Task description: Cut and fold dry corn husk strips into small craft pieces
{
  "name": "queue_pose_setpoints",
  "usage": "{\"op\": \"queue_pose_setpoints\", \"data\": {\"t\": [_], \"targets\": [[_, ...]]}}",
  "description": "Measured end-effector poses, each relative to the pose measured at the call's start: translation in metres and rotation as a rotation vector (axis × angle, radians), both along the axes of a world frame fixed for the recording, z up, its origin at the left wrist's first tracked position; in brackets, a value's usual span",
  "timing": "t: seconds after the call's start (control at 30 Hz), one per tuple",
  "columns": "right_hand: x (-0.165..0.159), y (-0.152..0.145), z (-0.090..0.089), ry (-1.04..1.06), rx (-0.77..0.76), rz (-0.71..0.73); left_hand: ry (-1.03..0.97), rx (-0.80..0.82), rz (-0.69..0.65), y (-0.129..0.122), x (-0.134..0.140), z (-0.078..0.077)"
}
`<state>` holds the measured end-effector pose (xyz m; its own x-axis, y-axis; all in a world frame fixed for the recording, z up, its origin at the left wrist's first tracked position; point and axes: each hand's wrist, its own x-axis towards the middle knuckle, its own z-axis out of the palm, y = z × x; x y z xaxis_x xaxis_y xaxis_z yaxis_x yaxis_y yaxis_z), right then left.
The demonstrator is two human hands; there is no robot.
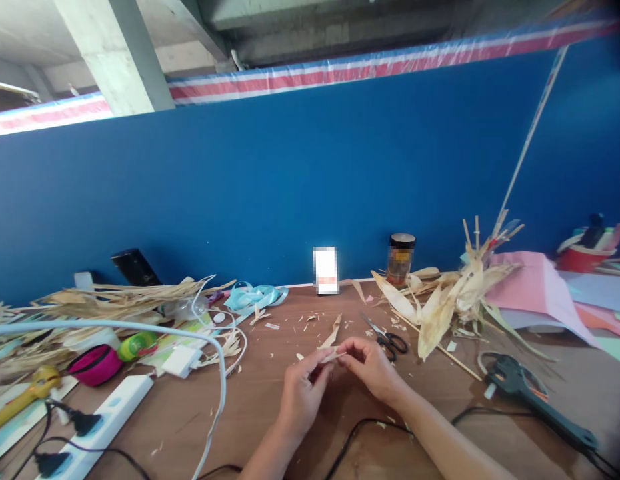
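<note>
Near the table's middle, my left hand (304,387) pinches one end of a small pale strip of corn husk (333,356). The fingers of my right hand (373,370) close on the other end, so the strip lies between both sets of fingertips. Just beyond them rests a longer husk piece (334,328), flat on the wood. Scissors (393,343) with black handles lie right behind my right hand, blades pointing away. Small husk scraps are scattered around.
On the right are a black glue gun (535,393), a husk bundle (447,300) and pink paper (527,280). A lidded jar (401,260) and lit phone (327,270) stand by the blue partition (290,173). A power strip (110,417), cables and blue ribbon (255,297) occupy the left.
</note>
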<state>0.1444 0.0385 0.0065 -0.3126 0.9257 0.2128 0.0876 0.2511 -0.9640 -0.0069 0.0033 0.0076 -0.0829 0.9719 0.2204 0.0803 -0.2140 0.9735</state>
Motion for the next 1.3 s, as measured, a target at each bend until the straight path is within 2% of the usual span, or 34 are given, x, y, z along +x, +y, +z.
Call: {"op": "queue_pose_setpoints", "data": {"t": [0.23, 0.33, 0.43, 0.67, 1.0, 1.13, 1.3], "targets": [[-0.001, -0.001, 0.002, -0.002, -0.009, -0.010, 0.078, -0.012, 0.094, 0.000, -0.002, 0.004], [-0.001, -0.001, 0.002, 0.044, -0.042, 0.010, 0.121, 0.041, 0.107, 0.001, -0.003, 0.004], [-0.002, 0.000, 0.000, 0.104, -0.098, 0.027, 0.123, 0.008, 0.103, 0.002, -0.004, 0.001], [-0.003, 0.002, -0.005, 0.195, -0.167, 0.026, -0.011, -0.123, 0.028, 0.006, -0.006, -0.010], [-0.004, 0.003, -0.008, 0.225, -0.178, 0.007, -0.259, -0.281, 0.066, 0.006, -0.003, -0.011], [-0.004, 0.003, -0.009, 0.231, -0.186, 0.014, -0.249, -0.283, 0.059, 0.006, -0.004, -0.010], [-0.004, 0.003, -0.012, 0.157, -0.205, 0.029, -0.147, -0.207, 0.065, 0.008, -0.006, -0.013]]}}
